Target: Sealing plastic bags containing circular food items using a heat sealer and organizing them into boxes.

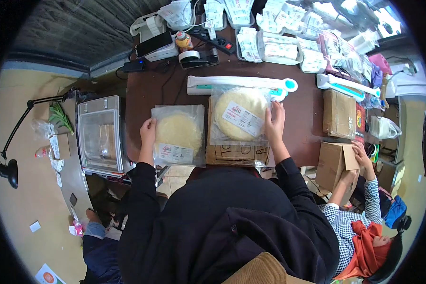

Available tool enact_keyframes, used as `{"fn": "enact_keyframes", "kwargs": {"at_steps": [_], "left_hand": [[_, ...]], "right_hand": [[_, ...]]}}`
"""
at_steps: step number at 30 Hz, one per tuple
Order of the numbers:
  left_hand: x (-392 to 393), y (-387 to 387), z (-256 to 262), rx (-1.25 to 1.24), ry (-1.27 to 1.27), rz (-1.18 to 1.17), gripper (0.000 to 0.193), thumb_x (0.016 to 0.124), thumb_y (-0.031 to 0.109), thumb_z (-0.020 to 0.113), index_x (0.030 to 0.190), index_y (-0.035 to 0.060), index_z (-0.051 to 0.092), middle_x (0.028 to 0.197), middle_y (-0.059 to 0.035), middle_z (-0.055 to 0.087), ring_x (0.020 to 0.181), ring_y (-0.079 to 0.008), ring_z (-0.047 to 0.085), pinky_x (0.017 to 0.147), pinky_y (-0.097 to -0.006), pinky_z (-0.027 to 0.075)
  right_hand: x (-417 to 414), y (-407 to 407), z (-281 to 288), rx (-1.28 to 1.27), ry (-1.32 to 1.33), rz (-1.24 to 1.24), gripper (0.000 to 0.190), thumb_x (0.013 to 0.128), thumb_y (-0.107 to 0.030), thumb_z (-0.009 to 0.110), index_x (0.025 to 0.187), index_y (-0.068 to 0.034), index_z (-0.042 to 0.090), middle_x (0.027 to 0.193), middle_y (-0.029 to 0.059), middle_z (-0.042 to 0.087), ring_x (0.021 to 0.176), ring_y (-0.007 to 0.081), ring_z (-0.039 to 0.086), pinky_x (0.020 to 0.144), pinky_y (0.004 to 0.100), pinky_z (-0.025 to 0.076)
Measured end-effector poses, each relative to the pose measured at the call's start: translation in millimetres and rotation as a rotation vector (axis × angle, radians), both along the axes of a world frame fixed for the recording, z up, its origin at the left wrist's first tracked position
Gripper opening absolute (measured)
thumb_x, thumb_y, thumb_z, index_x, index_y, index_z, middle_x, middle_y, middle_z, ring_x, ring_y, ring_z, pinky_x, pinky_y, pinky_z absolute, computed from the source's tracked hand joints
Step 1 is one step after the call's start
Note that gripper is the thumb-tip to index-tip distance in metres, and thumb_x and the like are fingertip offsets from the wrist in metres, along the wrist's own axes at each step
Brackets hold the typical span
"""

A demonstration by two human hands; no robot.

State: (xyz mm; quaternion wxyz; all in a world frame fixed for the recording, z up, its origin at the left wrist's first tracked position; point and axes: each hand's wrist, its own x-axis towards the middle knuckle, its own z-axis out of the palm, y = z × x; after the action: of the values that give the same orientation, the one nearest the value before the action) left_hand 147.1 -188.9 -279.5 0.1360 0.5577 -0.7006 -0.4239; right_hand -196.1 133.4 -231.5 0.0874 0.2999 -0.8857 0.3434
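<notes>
My left hand [148, 130] grips the left edge of a clear plastic pouch [179, 136]. Inside that pouch is a pale, round, flat food disc, with a printed white label near the bottom. My right hand [276, 119] holds the right edge of a second, similar pouch [240, 113], whose label sits tilted across its disc. This second pouch lies over a taped cardboard box [239, 156] with handwriting on it. Just behind, a white and teal bar-shaped sealer [234, 81] is partly covered by the second pouch's top edge.
Behind stand a power strip [222, 44], a tape roll [189, 56], a bottle [184, 41] and tubs of printed packets [280, 49]. Another sealer [344, 85] and a box [339, 113] are at right. A co-worker there handles a carton [335, 165]. A clear-lidded machine [101, 135] stands left.
</notes>
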Motion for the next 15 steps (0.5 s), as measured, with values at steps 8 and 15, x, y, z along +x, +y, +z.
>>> {"fn": "enact_keyframes", "kwargs": {"at_steps": [8,15], "left_hand": [[-11,32,65,-0.234,0.24,-0.109,0.022,0.092,0.022,0.055,0.091,0.0001,0.058,0.078,-0.0009,0.058,0.071,-0.0073,0.051,0.066,-0.0218,0.042],[-23,85,179,0.09,0.3,-0.27,0.014,0.092,0.016,0.057,0.086,0.0031,0.056,0.075,0.0039,0.053,0.07,-0.0025,0.047,0.064,-0.0178,0.038]], "right_hand": [[-55,-6,-60,-0.433,-1.205,-0.066,0.031,0.09,-0.027,0.058,0.104,0.001,0.062,0.091,0.0048,0.063,0.081,0.012,0.056,0.073,0.0255,0.044],[-34,7,-31,-0.713,-1.268,-0.052,0.021,0.092,-0.026,0.056,0.089,-0.006,0.061,0.076,-0.0043,0.056,0.069,0.006,0.049,0.064,0.0225,0.04]]}}
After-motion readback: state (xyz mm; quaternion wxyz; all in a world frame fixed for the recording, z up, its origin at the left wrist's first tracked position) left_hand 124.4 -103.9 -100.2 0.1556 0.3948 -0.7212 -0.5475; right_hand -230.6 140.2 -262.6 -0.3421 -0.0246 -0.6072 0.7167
